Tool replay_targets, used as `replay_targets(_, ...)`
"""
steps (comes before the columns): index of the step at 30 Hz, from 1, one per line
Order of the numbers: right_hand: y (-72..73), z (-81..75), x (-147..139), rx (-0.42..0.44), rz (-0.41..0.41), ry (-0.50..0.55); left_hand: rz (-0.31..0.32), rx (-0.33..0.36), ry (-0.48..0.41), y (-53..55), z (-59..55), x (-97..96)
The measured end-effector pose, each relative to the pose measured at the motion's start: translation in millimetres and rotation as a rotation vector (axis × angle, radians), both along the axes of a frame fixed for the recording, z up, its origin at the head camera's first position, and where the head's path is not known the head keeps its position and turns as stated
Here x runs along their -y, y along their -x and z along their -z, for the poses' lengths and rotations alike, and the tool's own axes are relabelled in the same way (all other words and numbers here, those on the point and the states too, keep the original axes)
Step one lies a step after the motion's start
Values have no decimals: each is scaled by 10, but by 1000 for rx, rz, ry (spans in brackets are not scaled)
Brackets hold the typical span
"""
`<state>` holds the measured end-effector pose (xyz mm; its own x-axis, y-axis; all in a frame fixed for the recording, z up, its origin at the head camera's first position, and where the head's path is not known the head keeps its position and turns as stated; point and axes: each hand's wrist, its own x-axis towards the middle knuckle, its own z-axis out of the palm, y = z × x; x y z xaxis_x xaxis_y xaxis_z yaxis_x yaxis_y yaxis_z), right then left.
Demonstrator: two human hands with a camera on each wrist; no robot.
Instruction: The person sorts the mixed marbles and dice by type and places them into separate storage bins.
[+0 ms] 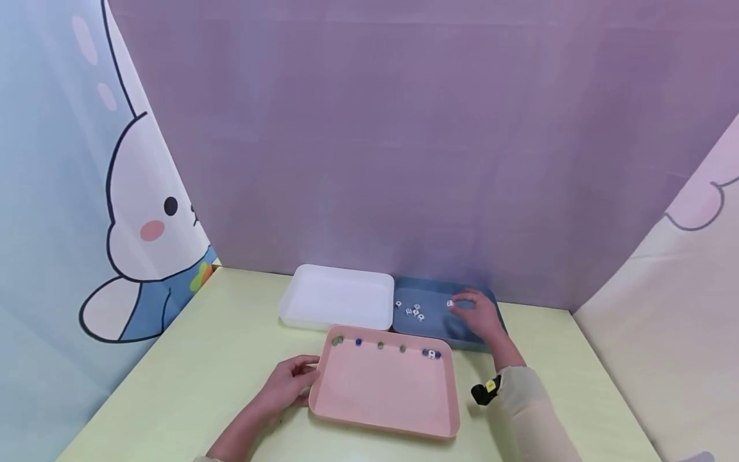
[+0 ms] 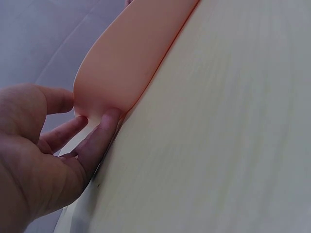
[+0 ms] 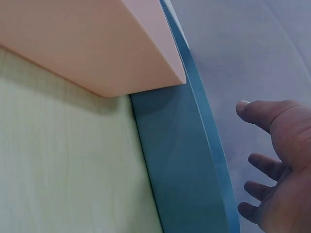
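Observation:
A pink tray [image 1: 383, 391] lies nearest the person. My left hand [image 1: 288, 385] rests at its left side, fingertips against the outer wall [image 2: 116, 63]. Along the tray's far edge sit small round green pieces [image 1: 380, 345], blue pieces [image 1: 358, 342] and one white cube [image 1: 432, 354] between dark blue ones. Over the blue tray [image 1: 433, 327], my right hand [image 1: 479, 314] pinches a small white cube with dark marks [image 1: 450, 303] between thumb and index finger. Several similar white cubes [image 1: 416, 312] lie in the blue tray's left part. In the right wrist view the thumb [image 3: 257, 112] mostly hides the cube.
A white tray [image 1: 340, 273] stands left of the blue one, behind the pink tray. The pink tray's far right corner overlaps the blue tray's front wall [image 3: 175, 145]. A purple curtain [image 1: 369, 141] hangs behind the pale yellow table [image 1: 242, 321], with printed curtains at both sides.

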<state>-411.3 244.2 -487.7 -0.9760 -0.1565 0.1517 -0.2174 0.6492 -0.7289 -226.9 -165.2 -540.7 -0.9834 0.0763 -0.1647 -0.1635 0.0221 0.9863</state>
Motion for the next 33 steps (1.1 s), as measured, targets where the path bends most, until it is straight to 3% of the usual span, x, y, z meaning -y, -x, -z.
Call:
replay_targets(8, 34, 3, 85, -44, 13, -37, -24, -1, 11, -46, -32, -1)
replay_targets(33, -16, 71, 52, -23, 9, -56, 4, -8, -7, -25, -3, -2)
